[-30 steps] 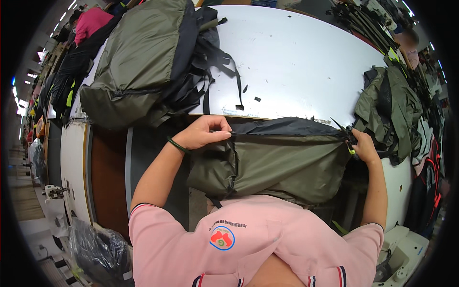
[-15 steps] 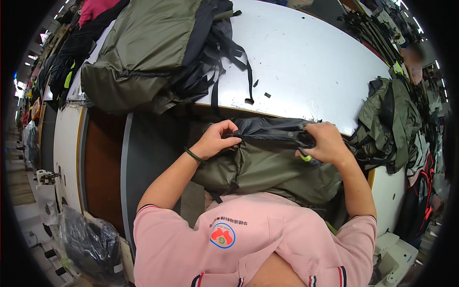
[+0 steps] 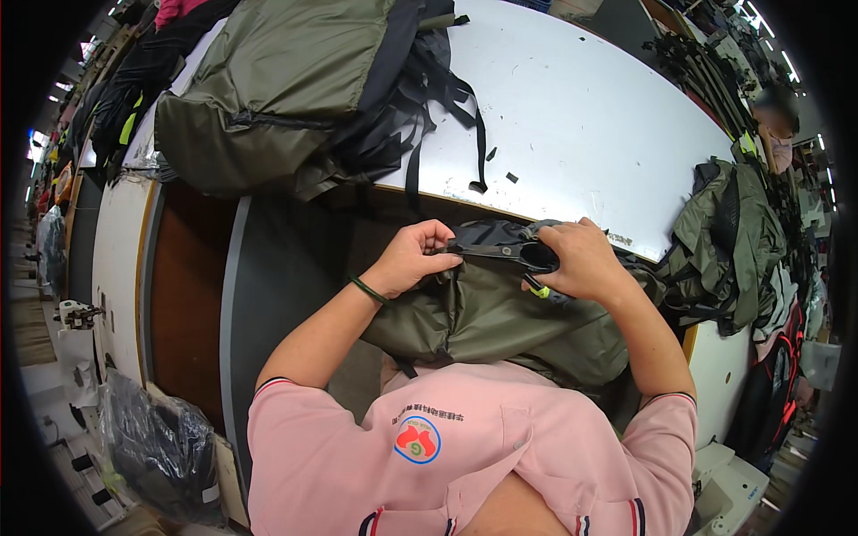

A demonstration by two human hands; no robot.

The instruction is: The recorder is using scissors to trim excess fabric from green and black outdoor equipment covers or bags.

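Note:
An olive-green bag [image 3: 492,308] with a black fabric edge [image 3: 487,246] hangs in front of me, just below the white tabletop's near edge. My left hand [image 3: 416,259], with a dark bangle on its wrist, pinches one end of that black edge between thumb and fingers. My right hand [image 3: 581,259] is closed at the other end of the edge, some of the cloth bunched by its thumb. A small black-and-yellow tool [image 3: 536,286] sticks out under the right-hand fingers; its exact kind does not show. A small round fastener sits on the strip between the hands.
On the white tabletop [image 3: 572,116], a large olive-and-black bag pile [image 3: 277,89] with loose straps lies at left. Dark scraps are scattered beside it. Another olive bag [image 3: 728,241] hangs over the right end. A clear-wrapped dark bundle [image 3: 161,447] is at lower left.
My right hand has moved left toward my left hand, so the black edge between them is shorter and slacker. My left hand keeps its pinch. The view has shifted slightly.

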